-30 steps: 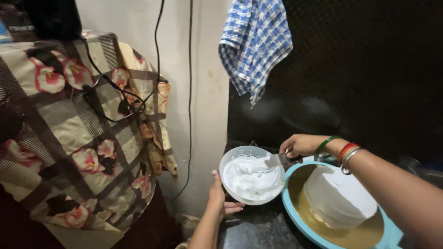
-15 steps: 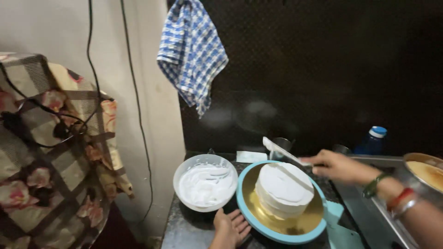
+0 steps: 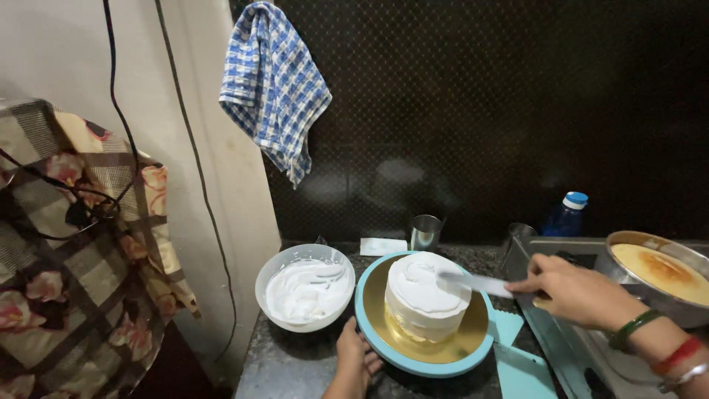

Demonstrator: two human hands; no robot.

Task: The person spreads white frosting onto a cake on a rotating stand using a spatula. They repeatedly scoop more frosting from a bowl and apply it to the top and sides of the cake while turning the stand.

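Head view looks down on a small white-frosted cake (image 3: 423, 293) sitting on a gold board in the middle of a blue turntable (image 3: 369, 325) on a dark speckled counter (image 3: 295, 366). Over the cake's top lies the flat blade of a palette knife (image 3: 473, 282), its handle closed inside the fingers of the right hand (image 3: 572, 290), which comes in from the right with bangles at the wrist. Below, the left hand (image 3: 357, 360) rests against the turntable's near rim; its fingers look loosely curled on the edge, though the dim light makes the grip hard to judge. Just left of the turntable, nearly touching it, stands a white bowl of whipped cream (image 3: 305, 290). Behind are a steel cup (image 3: 425, 232) and a blue bottle (image 3: 565, 214). At far right a pan holds a browned sponge (image 3: 661, 270). A blue checked cloth (image 3: 273, 85) hangs above.
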